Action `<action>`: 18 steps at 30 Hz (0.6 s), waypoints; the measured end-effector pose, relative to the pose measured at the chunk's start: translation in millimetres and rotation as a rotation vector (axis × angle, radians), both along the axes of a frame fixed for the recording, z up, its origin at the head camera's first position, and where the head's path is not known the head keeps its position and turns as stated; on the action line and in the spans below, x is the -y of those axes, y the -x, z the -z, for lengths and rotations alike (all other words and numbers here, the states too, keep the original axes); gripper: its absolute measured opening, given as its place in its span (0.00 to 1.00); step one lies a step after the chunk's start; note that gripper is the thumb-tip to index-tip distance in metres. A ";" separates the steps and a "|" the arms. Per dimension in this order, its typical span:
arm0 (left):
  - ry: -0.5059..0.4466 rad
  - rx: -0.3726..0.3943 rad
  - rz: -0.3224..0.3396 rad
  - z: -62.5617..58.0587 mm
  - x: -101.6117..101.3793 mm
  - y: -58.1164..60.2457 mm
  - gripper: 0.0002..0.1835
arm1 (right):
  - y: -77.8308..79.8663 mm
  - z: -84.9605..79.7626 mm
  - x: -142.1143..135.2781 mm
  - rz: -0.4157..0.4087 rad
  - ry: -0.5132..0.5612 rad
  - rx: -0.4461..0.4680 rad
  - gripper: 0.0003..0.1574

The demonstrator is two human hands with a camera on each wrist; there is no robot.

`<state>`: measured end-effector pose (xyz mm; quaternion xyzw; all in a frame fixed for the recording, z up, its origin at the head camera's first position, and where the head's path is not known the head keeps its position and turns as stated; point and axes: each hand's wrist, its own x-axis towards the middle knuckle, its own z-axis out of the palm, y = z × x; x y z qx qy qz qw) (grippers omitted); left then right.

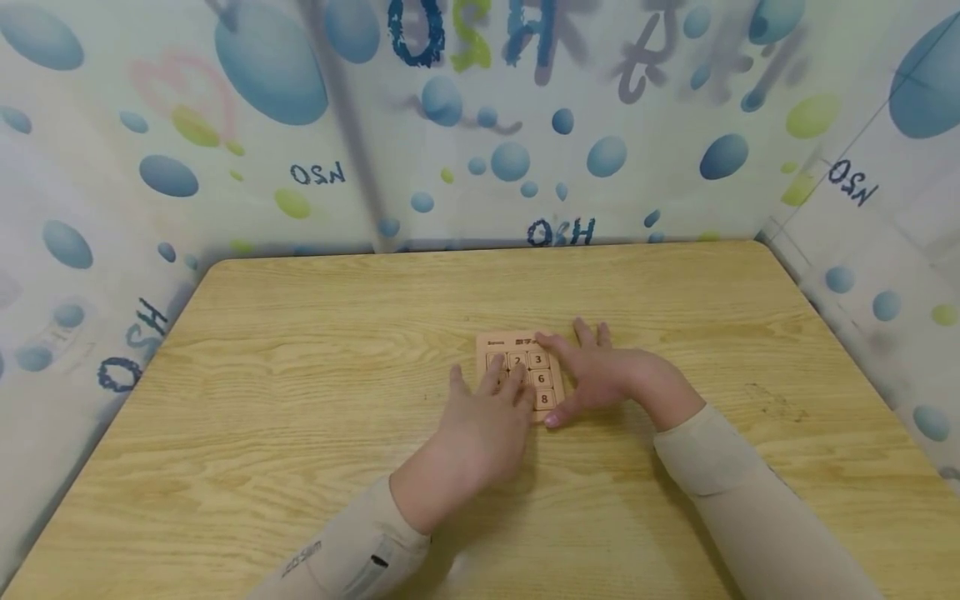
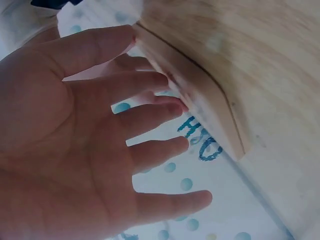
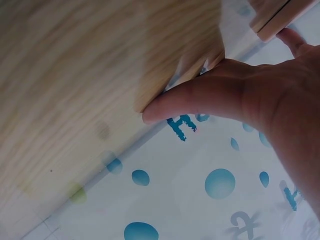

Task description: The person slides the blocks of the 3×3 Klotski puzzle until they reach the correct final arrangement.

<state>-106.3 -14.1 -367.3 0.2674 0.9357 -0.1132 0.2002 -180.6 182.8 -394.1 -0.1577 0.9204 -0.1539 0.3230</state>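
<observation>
A small wooden number slide puzzle (image 1: 542, 388) lies on the table, with tiles 2, 3, 6 and 8 readable. My left hand (image 1: 487, 421) reaches over its left part, and its fingers cover several tiles. In the left wrist view those fingers (image 2: 155, 116) are nearly straight and spread, beside the puzzle's edge (image 2: 200, 82). At the puzzle's right side my right hand (image 1: 600, 375) holds the board, thumb at the near right corner and index finger at the far right. Its other fingers stick out away from the board. The right wrist view shows only part of the puzzle (image 3: 280, 20).
The wood-grain table (image 1: 300, 350) stretches out around the puzzle. A pale curtain (image 1: 480, 142) with blue and green drops and lettering hangs behind the table and along both sides. Beige sleeves (image 1: 735, 475) cover both forearms.
</observation>
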 end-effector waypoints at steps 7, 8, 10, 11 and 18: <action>-0.014 0.012 -0.015 2.1 -0.6 2.2 0.39 | 0.5 0.5 -0.7 0.003 0.002 0.001 0.79; -0.015 0.006 -0.011 2.4 -0.9 1.9 0.39 | 0.4 0.3 -0.7 0.002 0.002 0.002 0.79; -0.015 -0.001 0.013 2.9 -1.7 0.7 0.40 | 0.0 -0.2 -0.7 0.004 0.005 0.004 0.79; -0.022 -0.003 0.027 3.3 -2.4 0.0 0.41 | -0.2 -0.5 -0.7 0.003 0.006 0.003 0.79; -0.044 0.040 0.086 4.1 -4.7 -4.7 0.42 | -0.8 -0.6 -0.1 0.000 0.003 -0.006 0.77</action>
